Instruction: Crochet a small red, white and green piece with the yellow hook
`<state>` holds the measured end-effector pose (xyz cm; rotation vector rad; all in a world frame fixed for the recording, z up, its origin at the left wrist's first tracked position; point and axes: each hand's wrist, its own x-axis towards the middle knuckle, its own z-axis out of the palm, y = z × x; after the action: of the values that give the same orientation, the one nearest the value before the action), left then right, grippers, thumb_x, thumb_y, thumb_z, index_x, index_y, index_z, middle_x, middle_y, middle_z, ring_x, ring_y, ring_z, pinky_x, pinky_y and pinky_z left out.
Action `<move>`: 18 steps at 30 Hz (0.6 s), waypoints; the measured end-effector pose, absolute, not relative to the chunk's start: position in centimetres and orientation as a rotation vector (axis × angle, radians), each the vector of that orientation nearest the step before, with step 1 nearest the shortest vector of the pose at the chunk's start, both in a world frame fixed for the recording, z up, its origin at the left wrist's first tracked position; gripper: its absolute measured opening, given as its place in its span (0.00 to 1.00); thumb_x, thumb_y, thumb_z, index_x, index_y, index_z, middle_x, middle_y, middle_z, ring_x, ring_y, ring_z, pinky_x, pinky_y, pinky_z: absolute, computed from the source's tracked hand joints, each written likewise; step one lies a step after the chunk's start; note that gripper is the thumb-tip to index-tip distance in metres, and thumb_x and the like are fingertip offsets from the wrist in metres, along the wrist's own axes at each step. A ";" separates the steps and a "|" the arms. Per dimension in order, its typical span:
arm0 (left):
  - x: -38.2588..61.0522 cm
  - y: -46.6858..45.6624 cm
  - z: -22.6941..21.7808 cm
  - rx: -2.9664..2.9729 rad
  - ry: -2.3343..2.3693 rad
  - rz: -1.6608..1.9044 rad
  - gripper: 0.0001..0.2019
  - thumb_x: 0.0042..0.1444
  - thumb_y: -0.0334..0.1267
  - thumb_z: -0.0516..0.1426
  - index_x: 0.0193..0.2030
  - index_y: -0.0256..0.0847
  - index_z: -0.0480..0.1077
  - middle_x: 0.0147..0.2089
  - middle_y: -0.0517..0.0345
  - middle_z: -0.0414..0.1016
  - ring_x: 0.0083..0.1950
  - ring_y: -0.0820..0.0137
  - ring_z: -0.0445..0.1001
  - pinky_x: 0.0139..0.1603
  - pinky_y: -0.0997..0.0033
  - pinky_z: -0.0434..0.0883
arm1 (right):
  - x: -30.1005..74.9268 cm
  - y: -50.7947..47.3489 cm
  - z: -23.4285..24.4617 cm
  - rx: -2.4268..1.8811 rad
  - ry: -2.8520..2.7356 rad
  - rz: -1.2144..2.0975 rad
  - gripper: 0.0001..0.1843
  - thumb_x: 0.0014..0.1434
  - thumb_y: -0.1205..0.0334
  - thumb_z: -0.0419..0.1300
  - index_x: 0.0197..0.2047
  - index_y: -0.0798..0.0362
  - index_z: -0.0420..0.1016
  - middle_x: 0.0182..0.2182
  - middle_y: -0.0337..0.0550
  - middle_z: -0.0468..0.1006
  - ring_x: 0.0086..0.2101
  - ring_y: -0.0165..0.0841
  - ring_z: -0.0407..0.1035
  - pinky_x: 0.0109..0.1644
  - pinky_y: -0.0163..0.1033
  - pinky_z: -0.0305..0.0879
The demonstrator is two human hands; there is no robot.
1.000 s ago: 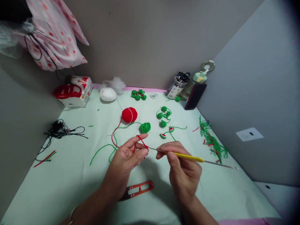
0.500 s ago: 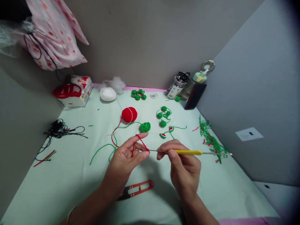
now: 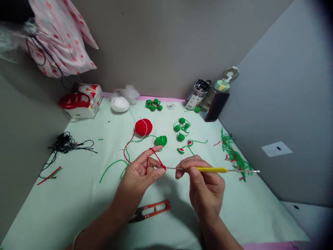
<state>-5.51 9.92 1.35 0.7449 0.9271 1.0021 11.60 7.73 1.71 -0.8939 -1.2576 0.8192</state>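
Observation:
Red yarn runs over the raised index finger of my left hand, whose thumb and another finger pinch it at a small red loop or knot. My right hand grips the yellow handle of a crochet hook. The hook's thin metal shaft reaches left to the pinched yarn; its tip is hidden there. A second metal end sticks out to the right. Behind my left hand the strand leads back to a red yarn ball. A green yarn ball sits just beyond my fingertips.
Orange thread snips lie near my left forearm. Small green crocheted balls and red-green pieces lie ahead. Green yarn scraps are at right, black cord at left. A phone and white yarn ball stand behind.
My right hand and the crochet hook have shifted slightly to the right. My left index finger has dipped a little, with the red yarn still over it.

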 end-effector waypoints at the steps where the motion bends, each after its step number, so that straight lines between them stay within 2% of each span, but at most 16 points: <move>1: -5.5 9.9 1.3 0.745 0.926 1.002 0.27 0.54 0.41 0.73 0.62 0.53 0.77 0.34 0.63 0.74 0.35 0.73 0.66 0.35 0.72 0.62 | 11.6 7.7 1.7 -0.890 -1.260 0.822 0.11 0.73 0.66 0.58 0.46 0.49 0.84 0.34 0.40 0.79 0.33 0.32 0.73 0.36 0.41 0.69; 8: -5.4 9.9 1.6 0.728 0.918 1.016 0.25 0.54 0.40 0.73 0.59 0.51 0.79 0.32 0.65 0.74 0.35 0.72 0.67 0.40 0.71 0.64 | 11.6 7.8 1.7 -0.906 -1.278 0.799 0.11 0.72 0.67 0.58 0.46 0.48 0.84 0.33 0.39 0.80 0.33 0.32 0.73 0.36 0.41 0.69; 11: -5.4 9.9 1.6 0.731 0.917 1.014 0.25 0.54 0.40 0.73 0.60 0.52 0.79 0.32 0.65 0.74 0.35 0.72 0.67 0.39 0.71 0.63 | 11.5 7.8 1.7 -0.920 -1.300 0.767 0.12 0.72 0.67 0.58 0.46 0.48 0.84 0.33 0.40 0.80 0.33 0.32 0.73 0.36 0.41 0.69; 18: -5.2 9.9 2.3 0.701 0.929 1.029 0.25 0.52 0.38 0.73 0.58 0.46 0.80 0.31 0.63 0.74 0.35 0.70 0.69 0.43 0.67 0.66 | 11.4 7.8 1.8 -0.938 -1.293 0.768 0.12 0.72 0.66 0.58 0.46 0.47 0.84 0.33 0.41 0.80 0.32 0.34 0.72 0.36 0.42 0.69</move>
<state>-5.23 9.88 2.28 0.7009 0.9290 1.0290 11.43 7.75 1.76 -0.9377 -1.2926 0.7680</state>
